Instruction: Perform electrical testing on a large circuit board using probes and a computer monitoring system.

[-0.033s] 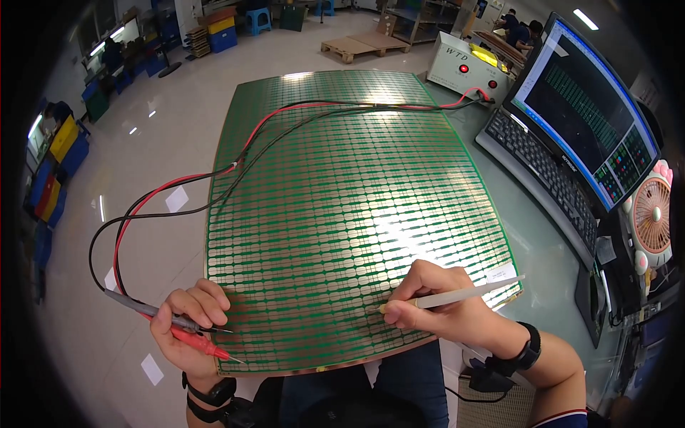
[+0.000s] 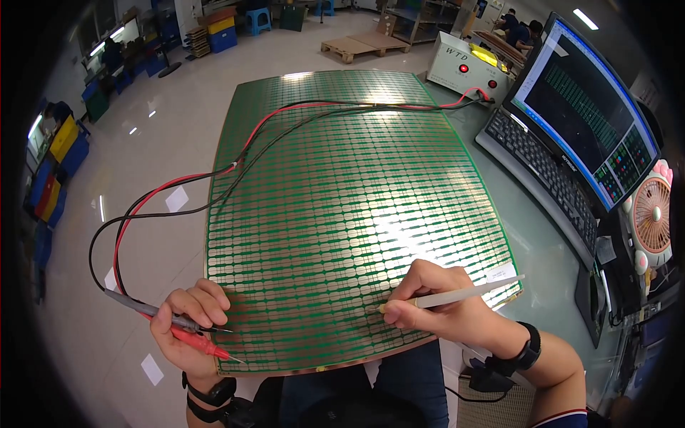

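One large green circuit panel with rows of gold pads (image 2: 342, 214) is laid flat under both hands. Red and black test probes (image 2: 189, 335) are gripped together in the left hand (image 2: 187, 321) at the panel's near-left corner, while a slim white stylus (image 2: 464, 294) is pinched in the right hand (image 2: 435, 299), tip touching the near edge.

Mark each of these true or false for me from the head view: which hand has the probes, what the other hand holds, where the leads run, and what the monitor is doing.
1. The left hand holds both test probes. True.
2. The right hand is empty. False: it holds a white stick, its tip on the green panel.
3. The red and black leads run to the white box. True.
4. The monitor is dark. False: it is lit.
5. A keyboard lies left of the panel. False: it lies right.
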Available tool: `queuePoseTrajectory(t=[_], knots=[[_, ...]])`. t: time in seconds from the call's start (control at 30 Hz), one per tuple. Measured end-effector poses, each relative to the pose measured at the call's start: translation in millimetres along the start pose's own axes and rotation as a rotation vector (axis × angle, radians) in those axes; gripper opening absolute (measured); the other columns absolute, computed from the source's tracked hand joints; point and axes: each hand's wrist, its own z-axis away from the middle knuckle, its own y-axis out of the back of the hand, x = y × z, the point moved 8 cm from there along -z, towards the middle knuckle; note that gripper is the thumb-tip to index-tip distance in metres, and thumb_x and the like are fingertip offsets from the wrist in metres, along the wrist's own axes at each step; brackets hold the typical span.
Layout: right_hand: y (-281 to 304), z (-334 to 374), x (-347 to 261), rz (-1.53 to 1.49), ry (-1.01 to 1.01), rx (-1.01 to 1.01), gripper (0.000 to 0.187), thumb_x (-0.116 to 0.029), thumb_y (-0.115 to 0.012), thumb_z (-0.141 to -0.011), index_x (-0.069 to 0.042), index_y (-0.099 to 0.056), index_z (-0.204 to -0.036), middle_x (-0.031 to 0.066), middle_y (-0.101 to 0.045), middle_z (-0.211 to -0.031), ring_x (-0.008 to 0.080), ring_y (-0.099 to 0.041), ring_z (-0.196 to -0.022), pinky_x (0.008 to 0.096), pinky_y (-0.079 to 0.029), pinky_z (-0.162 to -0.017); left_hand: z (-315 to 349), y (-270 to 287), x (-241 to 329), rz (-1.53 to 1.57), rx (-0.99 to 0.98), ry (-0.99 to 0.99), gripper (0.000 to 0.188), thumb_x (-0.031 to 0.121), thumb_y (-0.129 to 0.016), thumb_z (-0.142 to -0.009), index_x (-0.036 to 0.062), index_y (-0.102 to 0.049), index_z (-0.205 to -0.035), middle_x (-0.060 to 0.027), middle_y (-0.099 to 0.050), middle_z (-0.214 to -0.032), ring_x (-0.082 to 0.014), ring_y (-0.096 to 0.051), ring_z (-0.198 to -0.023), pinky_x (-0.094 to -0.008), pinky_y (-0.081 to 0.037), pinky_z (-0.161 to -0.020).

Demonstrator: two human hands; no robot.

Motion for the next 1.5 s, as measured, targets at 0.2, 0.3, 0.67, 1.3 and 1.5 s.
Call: queuePoseTrajectory(t=[0.2,0.3,0.67,1.3,1.5], knots=[[-0.3,0.6,0.1,0.005,0.002,-0.006,0.022,-0.018,-0.070,-0.087,-0.005,-0.054,-0.080,0.0022,-0.060,-0.067,0.0079,-0.056,-0.056,0.0225,-0.040,-0.047,-0.1,-0.5,-0.8,0.007,0.007,0.004,0.046,0.030,-0.023,-0.096,0.0060,-0.047,-0.065,-0.0114,-0.057,-0.062,-0.0241,-0.049,-0.071,-0.0328,-0.040,-0.069],[-3.8,-1.3,-8.0,0.108,-0.002,-0.127,0.016,-0.011,-0.063,-0.091,-0.001,-0.051,-0.087,0.0095,-0.069,-0.081,0.0102,-0.067,-0.070,0.0206,-0.054,-0.062,0.4,-0.2,-0.3,0.000,0.002,0.004,0.045,0.030,-0.023,-0.096,0.0062,-0.047,-0.065,-0.0113,-0.056,-0.062,-0.0241,-0.049,-0.071,-0.0327,-0.040,-0.069],[0.1,-0.5,-6.6,0.105,0.042,-0.038,0.019,-0.013,-0.065,-0.089,-0.004,-0.051,-0.081,0.0057,-0.063,-0.070,0.0090,-0.059,-0.058,0.0218,-0.044,-0.051,0.1,0.7,-1.2,0.013,0.023,0.014,0.045,0.030,-0.025,-0.096,0.0059,-0.046,-0.065,-0.0116,-0.056,-0.061,-0.0247,-0.049,-0.071,-0.0329,-0.040,-0.069],[-31.3,21.7,-30.5,-0.239,0.173,-0.522,0.012,-0.013,-0.065,-0.089,-0.003,-0.060,-0.084,0.0045,-0.064,-0.077,0.0148,-0.064,-0.069,0.0299,-0.053,-0.079,-0.2,-1.1,0.5,-0.022,-0.017,0.024,0.046,0.030,-0.025,-0.095,0.0036,-0.049,-0.066,-0.0145,-0.058,-0.063,-0.0268,-0.052,-0.072,-0.0354,-0.042,-0.070],[-1.9,6.2,-8.4,0.023,0.075,-0.060,0.019,-0.017,-0.068,-0.088,-0.004,-0.057,-0.094,0.0058,-0.066,-0.084,0.0094,-0.064,-0.073,0.0216,-0.049,-0.060,-0.2,-2.9,-2.2,-0.061,-0.042,0.033,0.046,0.031,-0.024,-0.095,0.0039,-0.049,-0.067,-0.0144,-0.058,-0.063,-0.0264,-0.052,-0.071,-0.0359,-0.043,-0.071]])
